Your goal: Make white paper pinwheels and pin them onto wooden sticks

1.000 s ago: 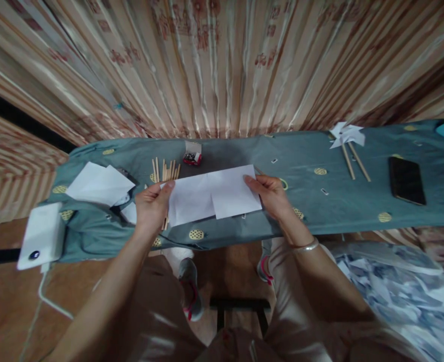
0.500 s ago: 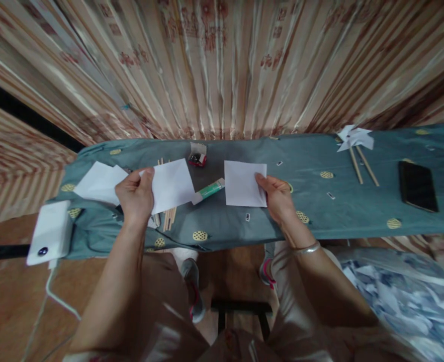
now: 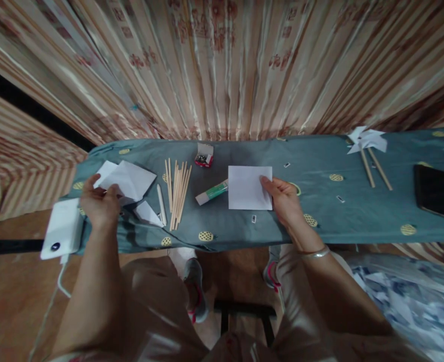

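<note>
Currently, the right hand (image 3: pixel 285 198) is closed in a pinch grip on a white paper square (image 3: pixel 250 191). The thumb presses flat on the upper face near the right edge; the fingers pass underneath, mostly hidden. The paper square is located over the middle of the cloth-covered surface (image 3: pixel 320 216), broad face up. Its sides appear nearly equal, so a long axis cannot be assigned; the upper and lower edges run left to right, roughly parallel to the front edge of the surface. Its left edge overlaps the right end of a green-and-white tube (image 3: pixel 214 192), whose long axis slants from lower left to upper right. Contact between the paper square and the surface cannot be determined.

The left hand (image 3: pixel 101 203) is positioned at the left end, above the near-left side of the loose white sheets (image 3: pixel 135 181). Its grip is apart, with a gap between thumb and fingers; whether the fingertips touch the paper cannot be determined. The sheets overlap at an angle, one corner pointing right.

Between the hands, wooden sticks (image 3: pixel 180 196) lie lengthwise from back to front, just beside a slim white pen-shaped item (image 3: pixel 161 203).
</note>
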`<state>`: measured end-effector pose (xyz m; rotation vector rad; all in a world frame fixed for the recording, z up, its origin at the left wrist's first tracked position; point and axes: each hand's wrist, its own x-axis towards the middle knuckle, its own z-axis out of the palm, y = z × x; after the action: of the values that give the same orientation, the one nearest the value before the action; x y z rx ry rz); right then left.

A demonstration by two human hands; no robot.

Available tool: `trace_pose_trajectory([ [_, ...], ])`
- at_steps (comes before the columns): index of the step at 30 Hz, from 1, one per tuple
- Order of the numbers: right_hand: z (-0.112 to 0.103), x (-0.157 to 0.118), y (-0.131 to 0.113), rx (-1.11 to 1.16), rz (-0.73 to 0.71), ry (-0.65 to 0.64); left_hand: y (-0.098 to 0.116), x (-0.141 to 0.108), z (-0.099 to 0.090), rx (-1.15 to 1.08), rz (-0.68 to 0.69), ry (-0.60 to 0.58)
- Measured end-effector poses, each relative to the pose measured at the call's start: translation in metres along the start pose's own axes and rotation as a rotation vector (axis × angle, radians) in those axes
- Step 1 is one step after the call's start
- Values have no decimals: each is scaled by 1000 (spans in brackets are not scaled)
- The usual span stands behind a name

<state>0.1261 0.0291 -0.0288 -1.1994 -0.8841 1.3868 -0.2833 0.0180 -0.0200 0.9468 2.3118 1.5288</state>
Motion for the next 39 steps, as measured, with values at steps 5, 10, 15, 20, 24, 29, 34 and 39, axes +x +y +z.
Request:
trace_pose_trajectory([
  [5,-2,-1,2,-46,-23,-4,-1,0,-13,379,118,4],
  [10,-5,-1,2,-76,-34,5,14,-9,-18,780,239,-76],
  [15,-9,-1,0,-114,-70,26,18,-14,-18,941,303,-104],
  [20,-13,-1,0,-153,-103,20,14,-19,-21,880,360,-55],
  [24,-13,0,0,-170,-114,15,26,-35,-9,695,623,8],
  [29,-15,2,0,-203,-112,8,62,-87,34,360,1061,-234],
  [34,-21,1,0,-189,-78,-28,78,-142,70,173,1329,-592],
  [39,-25,-3,0,-109,99,-149,74,-163,88,213,1362,-793],
])
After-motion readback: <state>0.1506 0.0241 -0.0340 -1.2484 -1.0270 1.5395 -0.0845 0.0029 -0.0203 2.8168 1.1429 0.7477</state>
